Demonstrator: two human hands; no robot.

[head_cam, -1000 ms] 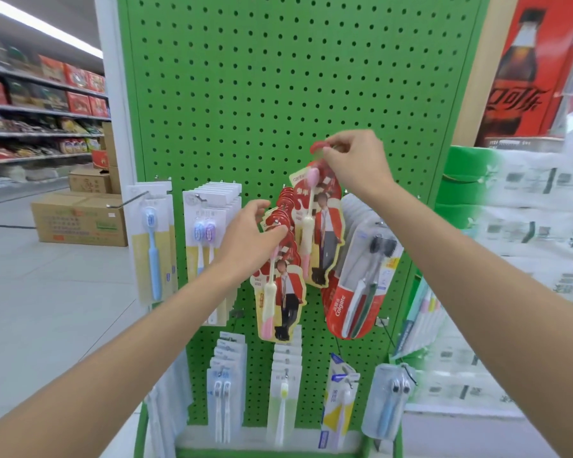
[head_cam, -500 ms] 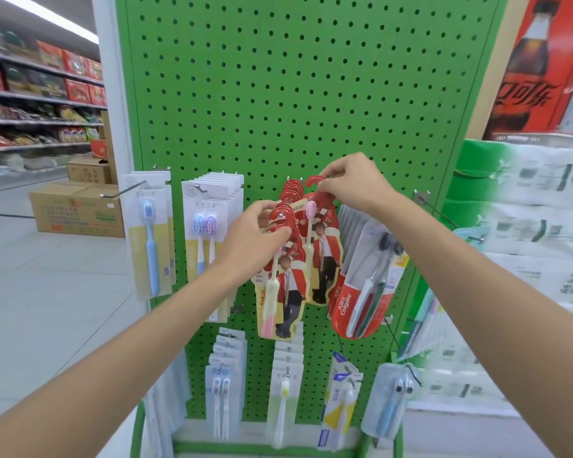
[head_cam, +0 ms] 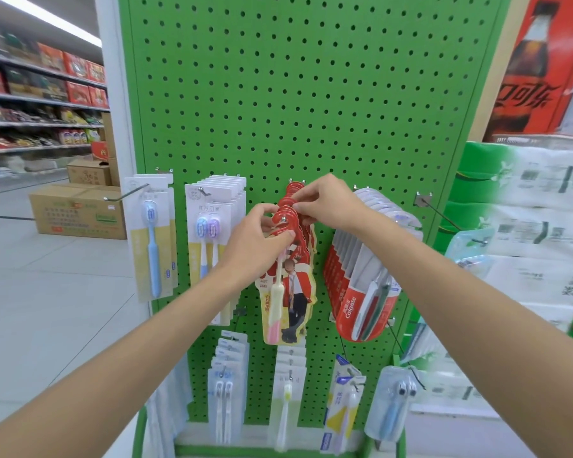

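A row of red toothbrush packs (head_cam: 286, 292) with a printed figure and a pink-and-cream brush hangs from a hook in the middle of the green pegboard (head_cam: 295, 94). My left hand (head_cam: 257, 241) grips the red hanger tops of the front packs from the left. My right hand (head_cam: 325, 201) pinches a red hanger top at the hook from the right. The hook itself is mostly hidden behind my fingers and the hanger tops.
Red Colgate packs (head_cam: 361, 292) hang just right of the held packs, white toothbrush cards (head_cam: 212, 233) and a blue brush card (head_cam: 153, 239) to the left. More brush packs (head_cam: 288, 391) hang below. Bare hooks (head_cam: 439, 213) stick out at right. Cardboard boxes (head_cam: 76, 209) sit on the floor at left.
My right hand has brought the lifted red pack down and back to the hook, against the row. My left hand has shifted up to the hanger tops. The view has moved closer.
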